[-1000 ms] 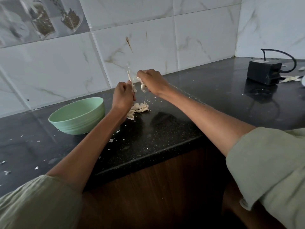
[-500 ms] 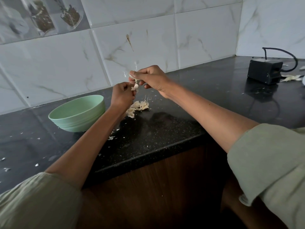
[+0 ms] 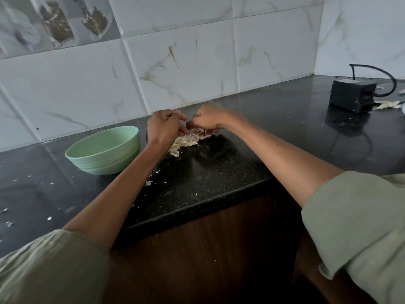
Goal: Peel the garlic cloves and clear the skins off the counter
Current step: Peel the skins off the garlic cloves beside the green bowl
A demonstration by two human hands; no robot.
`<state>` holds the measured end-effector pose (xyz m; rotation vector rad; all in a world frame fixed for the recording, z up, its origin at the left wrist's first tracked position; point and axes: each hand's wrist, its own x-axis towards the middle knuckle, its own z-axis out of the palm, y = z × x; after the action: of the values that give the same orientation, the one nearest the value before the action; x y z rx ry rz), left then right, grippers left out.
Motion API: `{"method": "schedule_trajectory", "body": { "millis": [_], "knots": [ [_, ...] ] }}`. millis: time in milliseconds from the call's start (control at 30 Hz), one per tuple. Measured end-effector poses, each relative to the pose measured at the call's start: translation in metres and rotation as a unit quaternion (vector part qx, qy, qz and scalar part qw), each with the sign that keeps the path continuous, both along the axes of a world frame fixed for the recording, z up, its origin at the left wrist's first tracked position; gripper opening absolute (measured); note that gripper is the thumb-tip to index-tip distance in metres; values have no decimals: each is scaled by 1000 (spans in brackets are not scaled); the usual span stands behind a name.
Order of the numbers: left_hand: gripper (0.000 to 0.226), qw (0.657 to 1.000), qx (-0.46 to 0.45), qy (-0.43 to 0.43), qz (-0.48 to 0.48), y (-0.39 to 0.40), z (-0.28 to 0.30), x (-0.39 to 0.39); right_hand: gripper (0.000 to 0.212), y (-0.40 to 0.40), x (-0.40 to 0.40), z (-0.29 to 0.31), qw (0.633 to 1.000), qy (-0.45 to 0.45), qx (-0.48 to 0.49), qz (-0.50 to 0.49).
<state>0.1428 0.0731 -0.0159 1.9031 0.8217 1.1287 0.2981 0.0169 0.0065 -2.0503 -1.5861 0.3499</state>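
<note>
Papery skins piling up, hands low over the heap on the black speckled counter.
Mint ribbed bowl left; left hand, fingers curled, seems to pinch a skin; skin pile under it; blurred right hand, clenched on what I cannot tell. Best gather lightly: the flakes scatter.

Mint-green bowl — speckled black counter

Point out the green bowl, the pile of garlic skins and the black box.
green bowl (image 3: 105, 160): head view, outer wall.
pile of garlic skins (image 3: 186, 141): head view, middle of heap.
black box (image 3: 350, 96): head view, front face.
</note>
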Motion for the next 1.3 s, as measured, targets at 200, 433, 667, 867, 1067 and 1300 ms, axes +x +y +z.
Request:
{"method": "schedule_trajectory", "body": {
  "millis": [200,433,667,867,1067,1300],
  "knots": [
    [30,1000,14,-1,14,3,0,2,44,0,0,4,1000,-19,4,15],
    [26,999,3,-14,29,8,-1,2,36,-2,1,5,997,71,25,3],
    [39,998,-50,-46,8,12,1,2,34,-5,3,8,957,259,134,14],
    [40,997,-55,-56,2,10,2,0,30,-8,-4,7,954,270,106,72],
    [37,995,-72,-62,-3,7,3,0,30,-8,-3,8,964,230,121,49],
    [43,985,-131,-106,-27,6,6,-3,37,-7,-1,7,962,218,152,55]
  ]
}}
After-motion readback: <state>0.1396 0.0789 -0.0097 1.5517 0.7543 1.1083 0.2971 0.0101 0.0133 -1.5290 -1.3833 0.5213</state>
